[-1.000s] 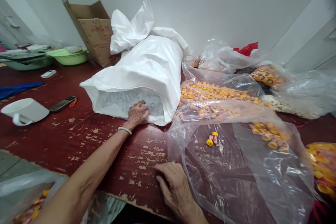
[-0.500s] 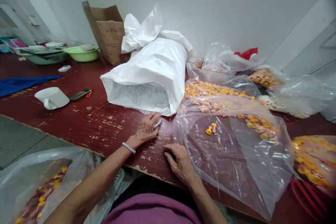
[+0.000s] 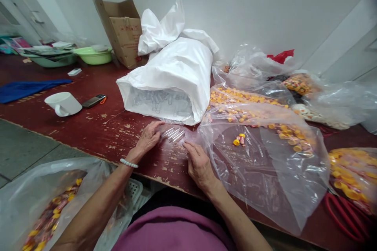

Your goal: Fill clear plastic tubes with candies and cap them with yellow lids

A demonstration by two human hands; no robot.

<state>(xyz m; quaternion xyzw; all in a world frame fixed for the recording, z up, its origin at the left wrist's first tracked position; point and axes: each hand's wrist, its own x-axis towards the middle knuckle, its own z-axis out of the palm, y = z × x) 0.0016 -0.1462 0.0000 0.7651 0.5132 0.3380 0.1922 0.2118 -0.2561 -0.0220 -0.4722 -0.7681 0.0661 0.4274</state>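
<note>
Several clear tubes [image 3: 174,134] lie side by side on the worn red table [image 3: 118,137]. At their left end is my left hand [image 3: 149,136], fingers stretched out and lying beside or against them. My right hand [image 3: 200,164] rests to their right, fingers extended, with nothing visible in it. Behind the tubes a white sack [image 3: 176,70] lies with its mouth toward me, and more clear tubes [image 3: 159,98] show inside. Close to my right hand spreads a clear plastic bag [image 3: 250,180] holding many yellow-capped pieces; a few yellow-capped tubes [image 3: 239,139] show apart from the rest.
Red-handled scissors [image 3: 341,215] lie at the right edge near another bag of yellow-capped pieces [image 3: 350,172]. A white mug [image 3: 66,104], a phone [image 3: 93,101] and a blue cloth [image 3: 26,89] are on the left. A cardboard box [image 3: 126,35] stands behind. Below the table's edge hangs an open plastic bag [image 3: 26,188].
My left hand has moved left, uncovering the row of clear tubes on the table. My right hand has shifted slightly up toward them. The view has tilted a little.
</note>
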